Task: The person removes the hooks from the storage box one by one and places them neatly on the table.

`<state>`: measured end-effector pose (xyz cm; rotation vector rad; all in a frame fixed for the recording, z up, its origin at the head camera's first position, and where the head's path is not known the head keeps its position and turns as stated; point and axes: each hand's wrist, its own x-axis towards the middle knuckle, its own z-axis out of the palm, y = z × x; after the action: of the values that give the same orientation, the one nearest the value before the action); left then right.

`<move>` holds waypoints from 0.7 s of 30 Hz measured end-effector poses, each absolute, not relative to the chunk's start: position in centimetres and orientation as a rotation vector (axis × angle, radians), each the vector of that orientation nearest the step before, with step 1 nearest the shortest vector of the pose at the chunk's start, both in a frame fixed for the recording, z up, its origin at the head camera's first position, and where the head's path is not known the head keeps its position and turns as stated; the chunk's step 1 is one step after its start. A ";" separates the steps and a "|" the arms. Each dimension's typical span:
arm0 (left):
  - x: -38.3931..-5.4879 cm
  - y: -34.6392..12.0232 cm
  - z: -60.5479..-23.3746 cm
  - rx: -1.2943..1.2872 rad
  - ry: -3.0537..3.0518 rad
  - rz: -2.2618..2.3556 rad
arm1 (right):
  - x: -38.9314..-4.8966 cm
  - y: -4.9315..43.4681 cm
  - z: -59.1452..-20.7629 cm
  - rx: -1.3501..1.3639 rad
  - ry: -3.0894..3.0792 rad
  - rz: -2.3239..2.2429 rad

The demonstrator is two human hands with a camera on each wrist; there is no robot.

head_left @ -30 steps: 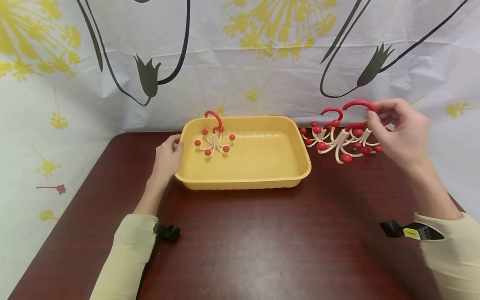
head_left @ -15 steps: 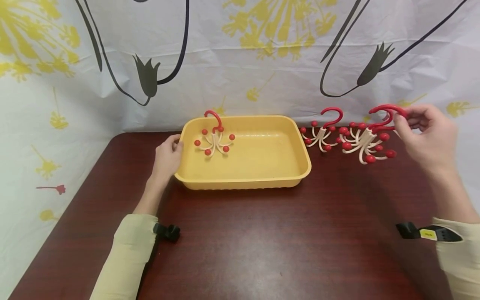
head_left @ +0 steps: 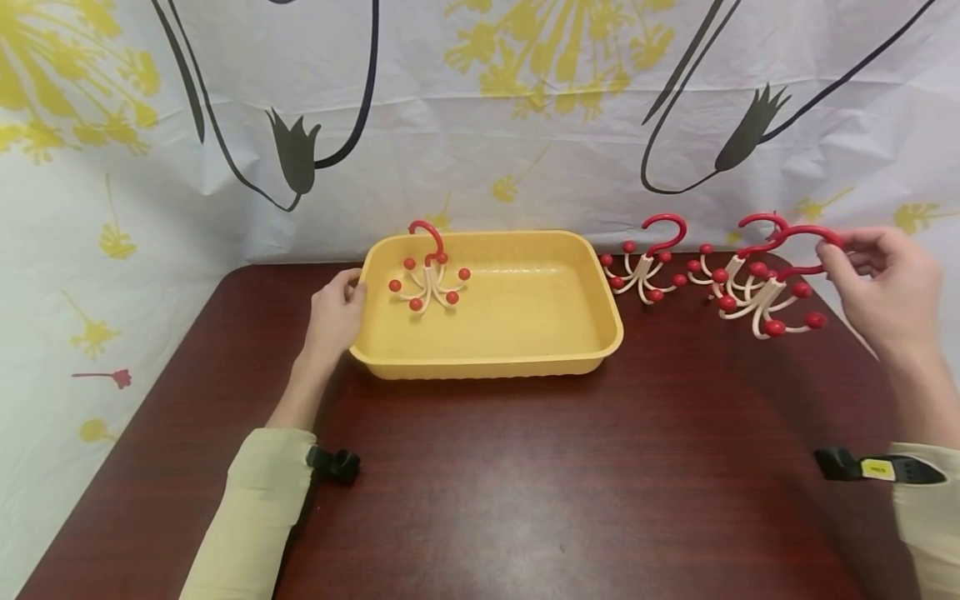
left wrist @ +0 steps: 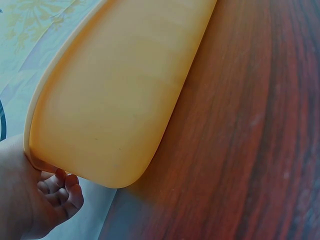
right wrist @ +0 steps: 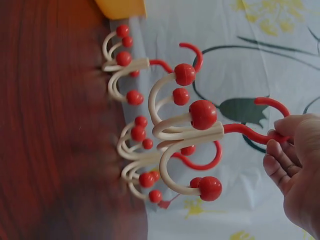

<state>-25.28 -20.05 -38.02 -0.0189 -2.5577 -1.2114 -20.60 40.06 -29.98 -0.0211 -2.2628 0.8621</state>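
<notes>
In the head view, my left hand [head_left: 336,312] grips the left end of a yellow plastic tub [head_left: 487,362]; the left wrist view shows curled fingers [left wrist: 72,195] at its rim. My right hand [head_left: 888,287] pinches the red hook of a multi-arm hanger [head_left: 771,292] between thumb and fingers. This hanger has cream curved arms tipped with red balls, and it hangs over the table at the right. Behind it, partly covered, is a second such hanger [head_left: 737,265]. A third hanger [head_left: 643,268] stands right of the tub. Inside the tub's left part stands another hanger [head_left: 429,279].
Everything sits on a dark red-brown wooden table [head_left: 480,483]. A white cloth [head_left: 480,142] with yellow and grey flower prints hangs behind the table's back edge. The tub's right end is close to the third hanger.
My right hand has moved right and slightly down with its hanger, uncovering the third hanger and part of the one behind. The left hand and tub have stayed put.
</notes>
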 end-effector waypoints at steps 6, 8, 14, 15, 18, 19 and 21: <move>-25.2 -20.0 -37.9 -0.011 -2.559 -1.215 | -20.7 41.5 -30.9 -0.029 -2.334 0.805; -25.2 -20.0 -37.9 -0.009 -2.562 -1.214 | -20.7 41.9 -31.2 -0.031 -2.360 0.778; -25.1 -19.9 -37.9 -0.004 -2.563 -1.216 | -20.6 43.0 -31.9 -0.058 -2.441 0.712; -25.1 -19.9 -37.9 -0.002 -2.563 -1.214 | -20.6 43.1 -32.0 -0.059 -2.449 0.710; -25.1 -19.9 -37.9 0.002 -2.561 -1.216 | -20.7 43.4 -32.2 -0.055 -2.460 0.716; -25.1 -19.9 -37.9 0.001 -2.560 -1.218 | -20.8 43.5 -32.2 -0.047 -2.463 0.719; -25.1 -19.9 -37.9 -0.003 -2.561 -1.218 | -20.9 43.8 -32.3 -0.042 -2.470 0.714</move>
<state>-25.12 -19.90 -37.85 -0.0026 -2.5605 -1.2183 -20.91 43.76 -32.35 -0.0417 -2.4700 0.7136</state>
